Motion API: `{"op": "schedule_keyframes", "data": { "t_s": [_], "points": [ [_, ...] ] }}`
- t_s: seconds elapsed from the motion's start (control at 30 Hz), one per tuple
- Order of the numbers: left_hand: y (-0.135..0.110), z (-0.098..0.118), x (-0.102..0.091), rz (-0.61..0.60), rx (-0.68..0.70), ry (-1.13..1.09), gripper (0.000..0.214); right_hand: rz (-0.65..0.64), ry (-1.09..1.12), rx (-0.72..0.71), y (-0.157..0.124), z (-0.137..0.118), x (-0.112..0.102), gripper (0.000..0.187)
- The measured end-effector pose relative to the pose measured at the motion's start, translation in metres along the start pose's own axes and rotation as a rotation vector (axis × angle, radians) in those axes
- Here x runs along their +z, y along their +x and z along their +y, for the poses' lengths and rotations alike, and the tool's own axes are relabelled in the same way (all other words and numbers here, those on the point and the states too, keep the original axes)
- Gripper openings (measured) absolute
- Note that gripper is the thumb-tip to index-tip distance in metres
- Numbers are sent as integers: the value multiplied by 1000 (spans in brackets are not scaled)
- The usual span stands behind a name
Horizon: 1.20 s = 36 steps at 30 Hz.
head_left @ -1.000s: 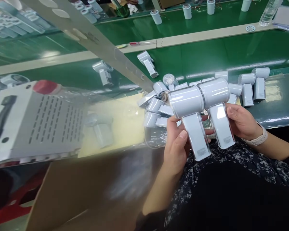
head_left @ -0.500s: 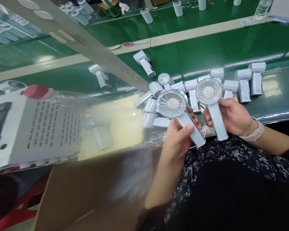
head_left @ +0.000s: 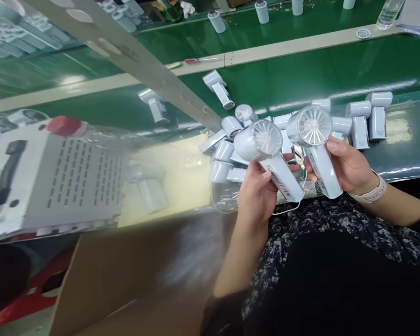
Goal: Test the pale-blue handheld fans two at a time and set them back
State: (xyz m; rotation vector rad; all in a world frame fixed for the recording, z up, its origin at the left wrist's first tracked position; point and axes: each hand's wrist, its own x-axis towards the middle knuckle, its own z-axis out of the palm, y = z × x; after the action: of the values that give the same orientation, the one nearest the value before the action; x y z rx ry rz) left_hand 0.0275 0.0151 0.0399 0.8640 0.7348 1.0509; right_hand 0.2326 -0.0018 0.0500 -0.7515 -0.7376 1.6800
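White handheld fan [head_left: 266, 149] gripped in our left hand [head_left: 257, 196], we record, and a second fan [head_left: 317, 144] in our right hand [head_left: 348, 168]. Both grilles face up and away, long handles slanting back toward the body. Loose fans [head_left: 359, 126] lie just beyond the hands on a green conveyor belt [head_left: 283, 70].

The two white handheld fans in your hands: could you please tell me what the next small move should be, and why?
Probably set the fan in the left hand down beside the similar fans on the green belt just beyond, since the left hand is full and the right hand holds another fan.
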Motion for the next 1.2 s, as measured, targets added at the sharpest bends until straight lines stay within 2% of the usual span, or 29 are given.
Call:
{"op": "schedule_keyframes", "data": {
  "t_s": [0.2,0.37,0.63,0.8,0.9,1.0,1.07,1.13,1.2],
  "points": [
    [2,-9,0,22,32,79,60,139,-41,-75,2,4,-7,49],
    [4,-13,-3,7,58,118,64,207,-37,-31,6,9,-2,56],
    [8,-16,-1,-25,72,91,72,204,-40,31,7,11,-4,42],
    [7,-16,0,-30,64,80,62,191,-5,43,5,11,-3,32],
    [7,-16,-2,-36,66,97,61,139,-12,8,2,10,-6,34],
    [8,-16,-3,-33,142,182,58,107,-136,-67,-3,5,-10,39],
    [8,-16,-3,-1,227,263,54,110,-291,-182,-6,1,-12,44],
    [8,-16,-2,33,361,364,52,71,-488,-302,-9,-5,-14,51],
    [7,-16,-2,36,562,517,40,-34,-688,-427,-10,-9,-15,51]
  ]
}}
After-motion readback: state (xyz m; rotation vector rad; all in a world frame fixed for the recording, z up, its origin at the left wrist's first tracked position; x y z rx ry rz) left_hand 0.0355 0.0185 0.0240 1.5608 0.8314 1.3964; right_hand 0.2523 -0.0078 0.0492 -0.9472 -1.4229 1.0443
